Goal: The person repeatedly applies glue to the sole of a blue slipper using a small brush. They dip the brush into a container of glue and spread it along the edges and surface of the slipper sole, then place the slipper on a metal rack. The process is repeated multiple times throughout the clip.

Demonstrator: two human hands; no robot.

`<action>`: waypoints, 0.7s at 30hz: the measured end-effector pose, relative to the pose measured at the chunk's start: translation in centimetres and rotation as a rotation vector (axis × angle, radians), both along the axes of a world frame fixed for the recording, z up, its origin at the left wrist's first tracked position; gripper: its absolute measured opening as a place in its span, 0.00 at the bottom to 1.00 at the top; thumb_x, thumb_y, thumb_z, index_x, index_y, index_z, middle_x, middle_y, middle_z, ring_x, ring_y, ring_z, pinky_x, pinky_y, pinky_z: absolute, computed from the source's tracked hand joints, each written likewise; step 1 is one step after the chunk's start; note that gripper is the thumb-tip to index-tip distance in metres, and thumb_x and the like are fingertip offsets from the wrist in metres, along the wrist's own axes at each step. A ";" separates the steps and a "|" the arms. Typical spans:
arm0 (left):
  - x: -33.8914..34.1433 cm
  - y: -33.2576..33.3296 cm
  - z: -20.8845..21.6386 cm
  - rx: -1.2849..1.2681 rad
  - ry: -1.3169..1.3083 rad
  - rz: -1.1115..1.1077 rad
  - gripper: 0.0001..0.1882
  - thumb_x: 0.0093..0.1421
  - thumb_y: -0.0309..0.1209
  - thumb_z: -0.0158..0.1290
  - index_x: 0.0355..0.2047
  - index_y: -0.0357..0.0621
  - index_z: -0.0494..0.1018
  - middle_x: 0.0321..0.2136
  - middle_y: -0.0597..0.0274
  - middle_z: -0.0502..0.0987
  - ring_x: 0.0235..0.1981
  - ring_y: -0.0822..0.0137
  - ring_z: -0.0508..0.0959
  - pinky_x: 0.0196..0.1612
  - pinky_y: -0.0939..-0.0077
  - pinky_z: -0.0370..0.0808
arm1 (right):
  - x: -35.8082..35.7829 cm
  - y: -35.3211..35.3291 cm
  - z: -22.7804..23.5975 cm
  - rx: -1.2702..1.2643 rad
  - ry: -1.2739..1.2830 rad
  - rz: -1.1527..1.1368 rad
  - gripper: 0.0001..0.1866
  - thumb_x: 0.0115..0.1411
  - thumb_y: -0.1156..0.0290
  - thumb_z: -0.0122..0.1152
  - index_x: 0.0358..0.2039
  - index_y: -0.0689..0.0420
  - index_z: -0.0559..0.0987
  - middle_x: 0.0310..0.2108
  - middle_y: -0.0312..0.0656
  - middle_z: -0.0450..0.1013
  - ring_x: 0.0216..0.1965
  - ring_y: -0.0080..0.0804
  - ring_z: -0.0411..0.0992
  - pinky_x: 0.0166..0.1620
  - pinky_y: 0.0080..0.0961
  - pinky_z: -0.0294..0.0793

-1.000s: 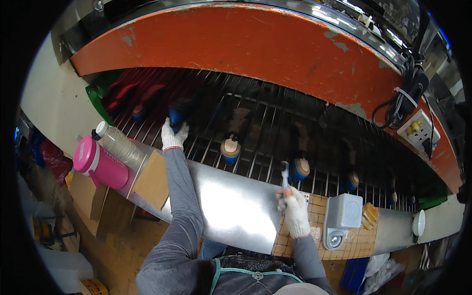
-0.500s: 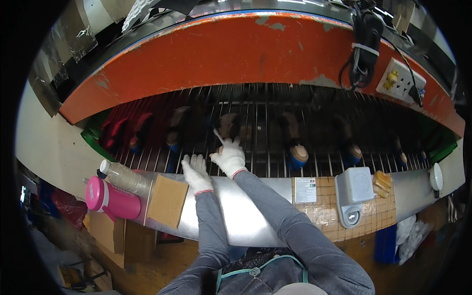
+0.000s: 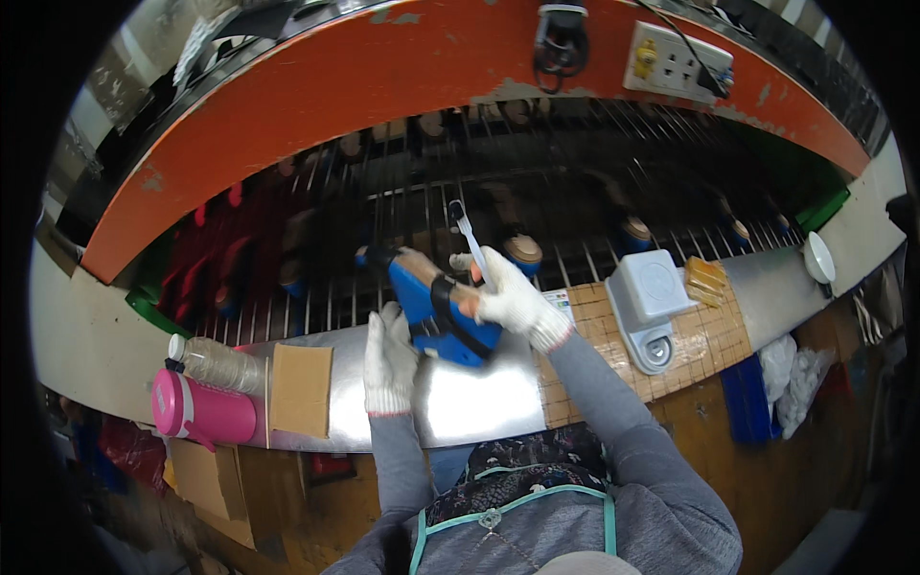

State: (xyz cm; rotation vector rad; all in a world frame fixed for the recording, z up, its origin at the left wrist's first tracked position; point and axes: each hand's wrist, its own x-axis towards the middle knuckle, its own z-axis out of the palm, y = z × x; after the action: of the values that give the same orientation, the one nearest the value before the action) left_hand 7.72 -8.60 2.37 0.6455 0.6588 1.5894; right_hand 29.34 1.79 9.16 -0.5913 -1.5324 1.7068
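Note:
My right hand (image 3: 517, 302), in a white knit glove, is closed around the pale handle of a toothbrush-like brush (image 3: 468, 234) with a dark head pointing away from me. The same hand is against the strap side of a blue shoe last (image 3: 450, 331), which carries dark straps and a tan part and hangs tilted over the metal ledge. My left hand (image 3: 389, 359), gloved too, is upright at the last's left side, its fingers stretched out. Motion blur hides whether it touches the last.
Blue lasts with tan tops, such as one shoe last (image 3: 523, 252), sit on metal rods (image 3: 585, 264) under an orange hood (image 3: 316, 91). Along the ledge are a pink jug (image 3: 220, 407), clear bottle (image 3: 222, 364), cardboard piece (image 3: 300, 391), grey-white dispenser (image 3: 647, 287) and white bowl (image 3: 817, 257).
A shoe last has come off the rods toward me, between my hands. My right hand moved right with the brush; my left hand drew back slightly. The view has turned.

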 end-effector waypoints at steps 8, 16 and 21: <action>10.4 -8.4 -2.4 -0.028 -0.249 -0.183 0.43 0.51 0.41 0.70 0.65 0.47 0.64 0.61 0.56 0.71 0.62 0.54 0.70 0.67 0.50 0.65 | 13.9 -9.8 2.8 0.434 -0.558 -0.422 0.27 0.63 0.57 0.61 0.56 0.61 0.73 0.48 0.45 0.73 0.47 0.35 0.74 0.51 0.28 0.74; 11.5 -6.5 -0.6 0.042 -0.185 -0.012 0.40 0.59 0.47 0.61 0.66 0.46 0.60 0.64 0.54 0.66 0.65 0.53 0.65 0.70 0.48 0.60 | 27.5 -14.8 -1.1 0.502 -1.136 -0.945 0.07 0.63 0.64 0.59 0.35 0.53 0.77 0.32 0.41 0.74 0.36 0.42 0.74 0.42 0.37 0.64; 11.8 -5.4 1.0 0.151 -0.113 0.134 0.38 0.63 0.51 0.55 0.67 0.45 0.58 0.65 0.52 0.63 0.68 0.52 0.61 0.71 0.47 0.56 | 29.6 -15.4 -4.0 0.623 -1.373 -1.006 0.04 0.58 0.65 0.64 0.31 0.48 0.79 0.30 0.37 0.75 0.34 0.39 0.73 0.39 0.38 0.61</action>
State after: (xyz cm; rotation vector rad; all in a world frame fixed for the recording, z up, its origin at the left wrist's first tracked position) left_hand 19.56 -14.01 3.41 0.6275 0.5096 1.7990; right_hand 58.96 -13.57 5.19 -1.9279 -1.8545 -0.1454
